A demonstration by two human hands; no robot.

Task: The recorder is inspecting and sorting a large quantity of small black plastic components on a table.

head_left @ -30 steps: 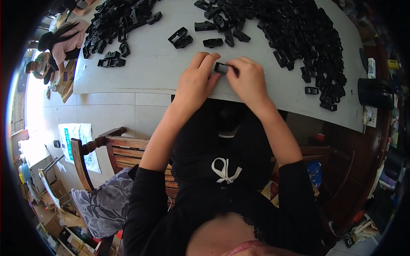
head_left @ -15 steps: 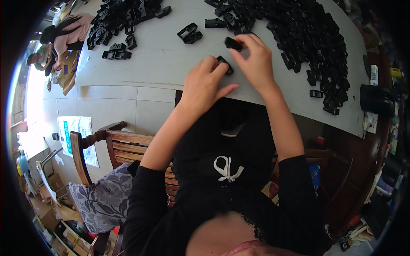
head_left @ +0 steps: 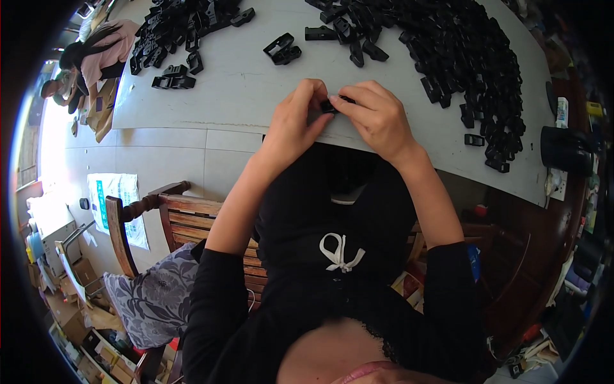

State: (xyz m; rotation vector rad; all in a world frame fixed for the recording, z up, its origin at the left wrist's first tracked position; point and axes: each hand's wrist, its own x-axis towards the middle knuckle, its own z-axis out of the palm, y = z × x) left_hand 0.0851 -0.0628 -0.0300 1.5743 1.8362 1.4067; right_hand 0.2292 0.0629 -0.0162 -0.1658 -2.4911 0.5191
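Note:
Near the front edge of the table my two hands meet fingertip to fingertip. My left hand (head_left: 293, 121) is closed with thumb and fingers around a small black plastic part (head_left: 328, 107). From the other side my right hand (head_left: 382, 120) pinches a second black piece (head_left: 347, 99), right up against the first. The fingers cover most of both pieces, so I cannot tell whether they are joined. Farther back on the table lie a pair of black plastic frames (head_left: 282, 50) and a single black block (head_left: 320, 33).
A large heap of black parts (head_left: 476, 77) covers the table's right side, a smaller heap (head_left: 182, 32) the far left. A black cylindrical object (head_left: 566, 150) stands at the right edge. Below is a wooden chair (head_left: 192, 214) with a patterned cushion (head_left: 153, 294). Other people (head_left: 105, 51) are at far left.
My right hand has moved left and nearer with its black piece, meeting the part at my left hand. My left fingers have closed around that part. Loose pieces behind my right hand are now uncovered.

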